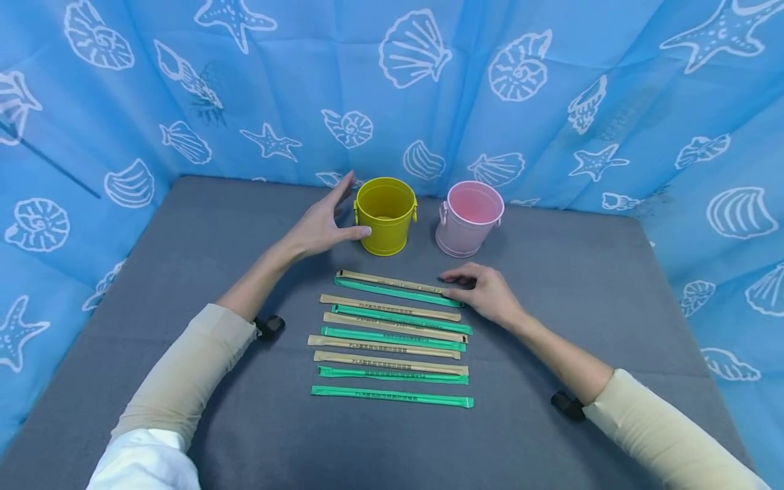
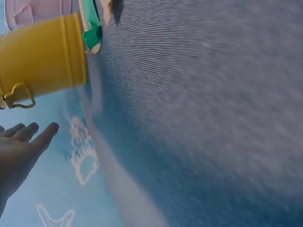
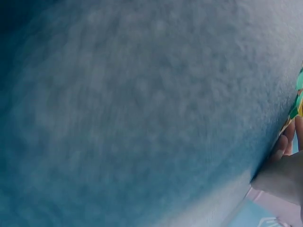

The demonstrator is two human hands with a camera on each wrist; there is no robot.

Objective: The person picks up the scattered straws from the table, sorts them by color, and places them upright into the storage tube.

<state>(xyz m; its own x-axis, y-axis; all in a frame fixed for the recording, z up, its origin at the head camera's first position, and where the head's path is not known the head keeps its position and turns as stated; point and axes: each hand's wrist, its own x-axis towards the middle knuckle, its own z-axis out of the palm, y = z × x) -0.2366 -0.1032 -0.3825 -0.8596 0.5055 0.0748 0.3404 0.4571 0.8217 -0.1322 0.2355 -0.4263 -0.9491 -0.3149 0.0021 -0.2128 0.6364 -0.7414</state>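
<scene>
My left hand (image 1: 321,224) is at the left side of a small yellow bucket (image 1: 386,235), thumb and fingers spread; the thumb overlaps the bucket's front in the head view. In the left wrist view its fingers (image 2: 45,137) are straight, below the bucket's handle. With thumb and fingers curled, my right hand (image 1: 486,292) pinches the right end of the farthest tan wrapped straw (image 1: 392,280). Right beside that straw lies a green wrapped straw (image 1: 392,291), its right end close under the thumb. The right wrist view shows the fingertips (image 3: 282,142) low against the table.
A pink bucket (image 1: 468,228) stands right of the yellow one. Several more tan and green wrapped straws (image 1: 392,393) lie in roughly parallel rows toward me on the grey table (image 1: 257,422). A blue shell-print curtain (image 1: 294,82) hangs around the table's back and sides.
</scene>
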